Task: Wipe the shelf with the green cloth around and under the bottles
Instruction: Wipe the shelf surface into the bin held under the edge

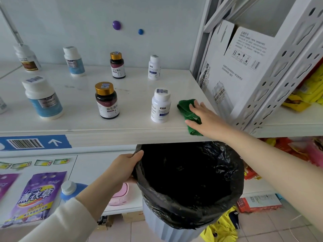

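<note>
A white shelf (139,126) runs across a shop-like storage unit, backed by a pale wall with two small magnets. Seven bottles stand on it, well apart, in two loose rows. At the right end a perforated white upright and a tilted cardboard box (244,67) close the shelf off.

The right hand (203,117) lies flat, fingers spread, pressing the green cloth (186,109) onto the shelf at its front right corner. The hand is not closed around the cloth; the palm pins it down. One edge of the cloth hangs slightly over the front lip. The cloth is just beside a white bottle (160,105), not touching it.

Below the shelf edge, the left hand (122,169) is clamped on the rim of a bin (157,222) lined with a black bag (192,180), holding it right under the cloth.

The step in hand appears to be wiping the right end, perhaps sweeping dust off the lip into the bin. Most of the shelf looks still to do. The next move likely calls for working the cloth left around the white bottle, or lifting that bottle to wipe beneath. With the left hand occupied by the bin, lifting would need it freed.
</note>
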Demonstrator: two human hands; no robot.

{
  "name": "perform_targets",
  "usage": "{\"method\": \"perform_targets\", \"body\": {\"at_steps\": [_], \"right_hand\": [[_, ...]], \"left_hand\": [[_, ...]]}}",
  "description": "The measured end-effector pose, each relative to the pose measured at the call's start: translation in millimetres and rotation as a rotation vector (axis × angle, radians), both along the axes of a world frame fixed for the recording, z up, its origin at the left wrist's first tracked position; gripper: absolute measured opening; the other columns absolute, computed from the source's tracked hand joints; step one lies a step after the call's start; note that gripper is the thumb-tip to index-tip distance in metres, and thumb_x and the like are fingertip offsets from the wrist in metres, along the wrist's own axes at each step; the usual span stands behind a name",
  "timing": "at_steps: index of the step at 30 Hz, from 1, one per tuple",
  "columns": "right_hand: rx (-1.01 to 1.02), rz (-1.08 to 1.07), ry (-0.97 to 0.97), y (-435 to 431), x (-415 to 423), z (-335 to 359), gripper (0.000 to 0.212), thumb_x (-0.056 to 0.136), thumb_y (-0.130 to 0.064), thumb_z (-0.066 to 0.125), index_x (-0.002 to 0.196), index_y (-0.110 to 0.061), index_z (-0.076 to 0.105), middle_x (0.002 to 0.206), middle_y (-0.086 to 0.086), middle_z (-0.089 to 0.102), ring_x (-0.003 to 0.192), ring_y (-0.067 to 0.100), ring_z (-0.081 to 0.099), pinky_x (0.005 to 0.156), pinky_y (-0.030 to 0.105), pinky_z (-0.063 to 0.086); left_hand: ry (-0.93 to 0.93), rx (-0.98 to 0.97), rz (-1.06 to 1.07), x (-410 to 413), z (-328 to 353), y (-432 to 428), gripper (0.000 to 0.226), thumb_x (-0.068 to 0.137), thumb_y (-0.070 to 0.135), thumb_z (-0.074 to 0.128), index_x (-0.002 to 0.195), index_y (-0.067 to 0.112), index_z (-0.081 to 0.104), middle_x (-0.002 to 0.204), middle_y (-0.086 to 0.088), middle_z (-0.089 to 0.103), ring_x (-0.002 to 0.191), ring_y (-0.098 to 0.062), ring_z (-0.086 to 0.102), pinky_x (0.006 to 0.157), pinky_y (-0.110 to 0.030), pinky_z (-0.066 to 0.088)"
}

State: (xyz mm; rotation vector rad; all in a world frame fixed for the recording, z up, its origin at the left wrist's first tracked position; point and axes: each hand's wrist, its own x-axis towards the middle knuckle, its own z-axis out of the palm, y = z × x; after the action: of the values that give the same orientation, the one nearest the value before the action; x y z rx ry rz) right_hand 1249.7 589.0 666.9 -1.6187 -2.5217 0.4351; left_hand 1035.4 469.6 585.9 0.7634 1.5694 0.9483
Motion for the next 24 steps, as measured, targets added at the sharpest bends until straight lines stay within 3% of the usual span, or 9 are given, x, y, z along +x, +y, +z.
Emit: {"method": "perform_targets", "body": {"at_steps": [6,13,18,24], "right_hand": [[0.006,0.020,0.025,23.3,-3.3,1.1,0.054,0.097,-0.026,0.039,0.146,-0.021,0.018,0.157,-0.004,0.004,0.145,0.012,0.001,0.116,0.032,0.011],[-0.030,0.142,-0.011,83.6,-39.5,6.0,0.056,0.098,-0.027,0.037,0.147,-0.019,0.012,0.158,-0.003,-0.001,0.145,0.012,-0.002,0.115,0.031,0.010],[-0.078,0.311,-0.010,119.9,-82.1,12.4,0.060,0.097,-0.020,0.041,0.147,-0.014,0.009,0.158,0.002,-0.003,0.145,0.017,-0.005,0.115,0.029,0.004],[-0.154,0.460,-0.275,147.0,-133.9,25.9,0.063,0.099,-0.024,0.032,0.147,-0.014,-0.007,0.155,0.005,-0.020,0.143,0.020,-0.019,0.118,0.035,-0.004]], "left_hand": [[0.039,-0.023,0.043,-18.4,0.1,-4.6,0.032,0.090,0.035,0.052,0.093,0.008,0.069,0.088,-0.014,0.072,0.074,-0.027,0.068,0.054,-0.027,0.056],[0.098,-0.074,0.131,-44.7,3.9,-14.2,0.031,0.091,0.036,0.049,0.090,0.011,0.067,0.093,-0.015,0.072,0.077,-0.024,0.068,0.052,-0.022,0.053],[0.104,-0.106,0.259,-69.2,3.5,-20.9,0.031,0.092,0.034,0.048,0.099,0.011,0.067,0.088,-0.009,0.073,0.074,-0.020,0.069,0.051,-0.021,0.052],[0.110,-0.093,0.425,-94.3,-1.2,-36.2,0.028,0.092,0.032,0.050,0.084,0.014,0.069,0.060,0.005,0.072,0.049,-0.009,0.064,0.045,-0.020,0.049]]}}
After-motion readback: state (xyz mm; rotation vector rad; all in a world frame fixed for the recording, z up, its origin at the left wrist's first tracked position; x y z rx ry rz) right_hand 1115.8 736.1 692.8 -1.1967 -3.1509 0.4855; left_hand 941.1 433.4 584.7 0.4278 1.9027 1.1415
